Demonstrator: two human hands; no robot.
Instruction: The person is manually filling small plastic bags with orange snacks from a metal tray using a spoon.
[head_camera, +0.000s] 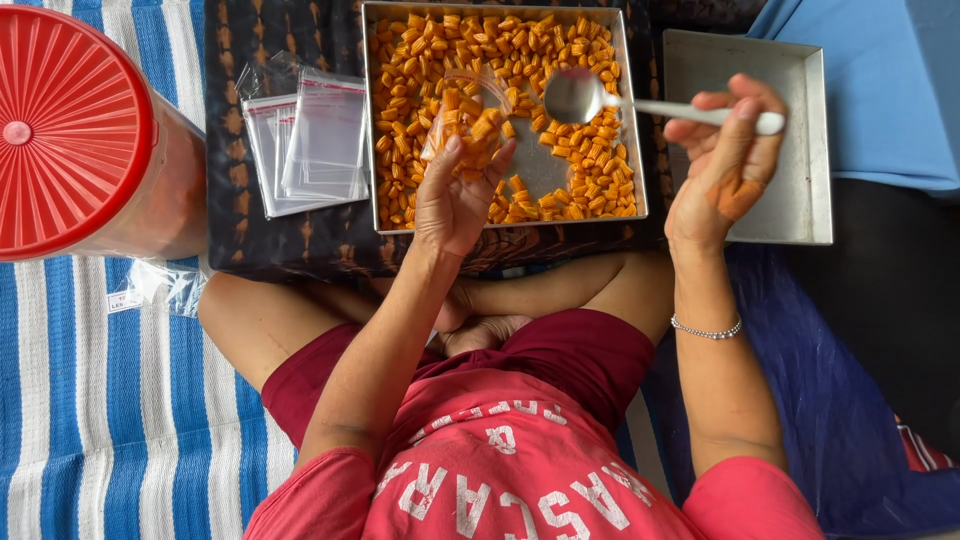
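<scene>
Bag (468, 112), small clear plastic, part-filled w/ orange snacks, held over tray (629, 120) by left hand (455, 195), fingers pinching its lower part. Right hand (725, 165) fingers closed round spoon (600, 100), bowl empty-looking, just beside bag mouth. Best: keep mouth wide, upright, over tray; scoop small, tip slow. Spare bags (310, 145) left of tray.

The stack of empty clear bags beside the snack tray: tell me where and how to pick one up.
Pinch the top bag of the stack at its bare right-hand edge, coming from above. The bags lie flat and fanned on the dark cloth, so only a loose edge lifts free.
</scene>
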